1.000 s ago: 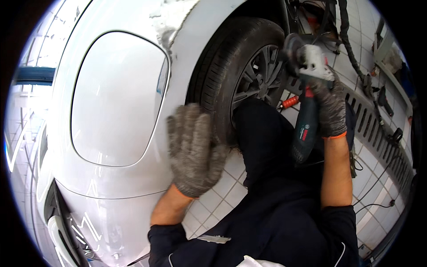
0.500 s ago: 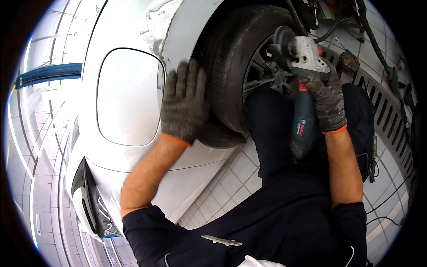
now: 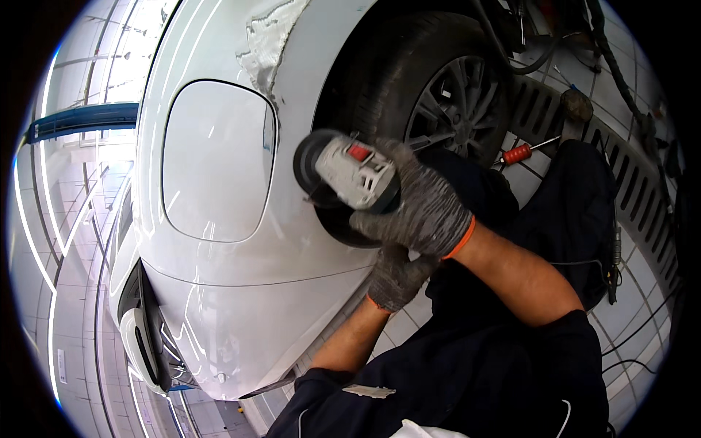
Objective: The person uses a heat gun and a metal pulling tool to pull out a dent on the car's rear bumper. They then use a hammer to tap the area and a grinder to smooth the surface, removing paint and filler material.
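My right hand (image 3: 420,208), in a grey knit glove with an orange cuff, grips the head of an angle grinder (image 3: 350,175). The grinder's dark disc (image 3: 307,164) sits against the white car body panel (image 3: 241,292), at the front edge of the wheel arch. My left hand (image 3: 398,276), gloved the same way, is curled just under the right wrist, where the grinder's body is hidden. A rough sanded patch (image 3: 266,44) shows on the panel above the arch.
The tyre with its alloy wheel (image 3: 453,102) fills the arch behind the grinder. A red-handled tool (image 3: 517,154) lies on the tiled floor beside a slotted drain grate (image 3: 631,204). Cables (image 3: 621,350) trail at the right. My dark-clothed knees crowd the lower right.
My right hand swung the grinder from the wheel leftward and down to the arch edge. My left hand left the panel and dropped under the right wrist.
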